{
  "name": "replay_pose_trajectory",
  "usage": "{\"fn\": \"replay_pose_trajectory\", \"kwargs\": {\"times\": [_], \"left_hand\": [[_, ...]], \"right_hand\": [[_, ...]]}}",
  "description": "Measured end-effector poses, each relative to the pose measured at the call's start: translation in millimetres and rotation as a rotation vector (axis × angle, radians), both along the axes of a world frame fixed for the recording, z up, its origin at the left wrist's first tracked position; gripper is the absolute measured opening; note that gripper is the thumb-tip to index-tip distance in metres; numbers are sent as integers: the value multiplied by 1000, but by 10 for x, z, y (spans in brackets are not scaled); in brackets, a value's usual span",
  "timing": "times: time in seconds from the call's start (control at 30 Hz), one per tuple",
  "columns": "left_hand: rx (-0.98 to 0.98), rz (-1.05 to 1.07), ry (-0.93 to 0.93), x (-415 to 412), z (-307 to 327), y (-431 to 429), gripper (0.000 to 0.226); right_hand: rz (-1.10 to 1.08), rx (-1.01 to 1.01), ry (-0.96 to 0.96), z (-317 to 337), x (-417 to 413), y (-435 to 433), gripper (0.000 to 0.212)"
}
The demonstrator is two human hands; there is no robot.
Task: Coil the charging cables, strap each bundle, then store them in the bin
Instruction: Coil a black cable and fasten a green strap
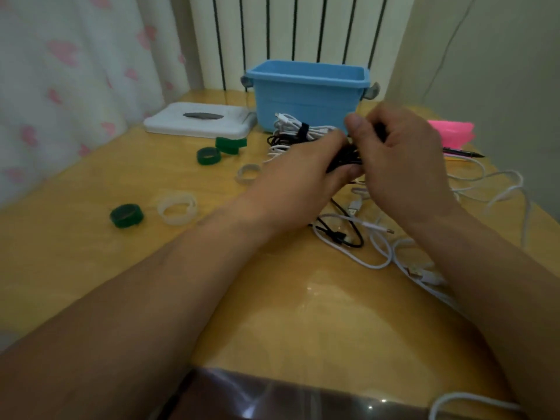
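The 2 hands, left (303,174) and right (403,156), grip a black cable (344,159).

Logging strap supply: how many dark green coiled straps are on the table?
3 dark green coiled straps: one front left, one farther back, one behind that near the flat white lid; it may be two stacked.

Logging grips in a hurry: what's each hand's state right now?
Left hand: closed, gripping the black cable bundle.
Right hand: closed, pinching a black part of the same bundle.
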State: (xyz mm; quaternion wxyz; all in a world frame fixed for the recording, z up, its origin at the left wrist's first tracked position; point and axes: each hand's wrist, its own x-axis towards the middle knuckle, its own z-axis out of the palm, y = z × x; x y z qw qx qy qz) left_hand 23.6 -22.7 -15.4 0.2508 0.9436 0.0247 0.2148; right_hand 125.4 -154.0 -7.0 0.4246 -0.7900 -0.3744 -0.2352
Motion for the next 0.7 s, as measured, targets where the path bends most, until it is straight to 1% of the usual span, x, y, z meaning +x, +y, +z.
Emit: {"fn": "replay_pose_trajectory", "kwargs": {"times": [0.07, 0.13, 0.23, 0.33, 0.43, 0.5, 0.57, 0.6, 0.63, 0.67, 0.7], "left_hand": [[115, 77, 16, 0, -2, -43, 29], [167, 106, -5, -7, 1, -54, 30], [164, 87, -10, -37, 7, -27, 28], [147, 54, -25, -69, 6, -5, 25], [89, 48, -1, -52, -15, 35, 23], [-57, 53, -36, -45, 2, 79, 27], [-297, 71, -121, -74, 74, 157, 34], [-418, 90, -174, -96, 127, 214, 38], [-532, 112, -233, -133, 184, 281, 42], [-649, 123, -292, -179, 242, 354, 45], [-788, 98, -356, -239, 300, 427, 46]], "right_hand": [[-14, 5, 7, -12, -14, 5, 33], [-10, 19, 7, -3, -51, 7, 30], [16, 39, 38, 33, -90, 6, 31], [49, 44, 98, 43, -155, 24, 41], [108, -11, 210, 102, -220, 9, 51], [146, -39, 366, 234, -221, 34, 71], [188, -32, 554, 302, -41, 49, 88], [195, -24, 592, 333, 95, 32, 93], [152, -42, 594, 368, 207, 28, 93], [116, -107, 551, 412, 141, 71, 88], [130, -212, 453, 449, 35, 101, 74]]}}
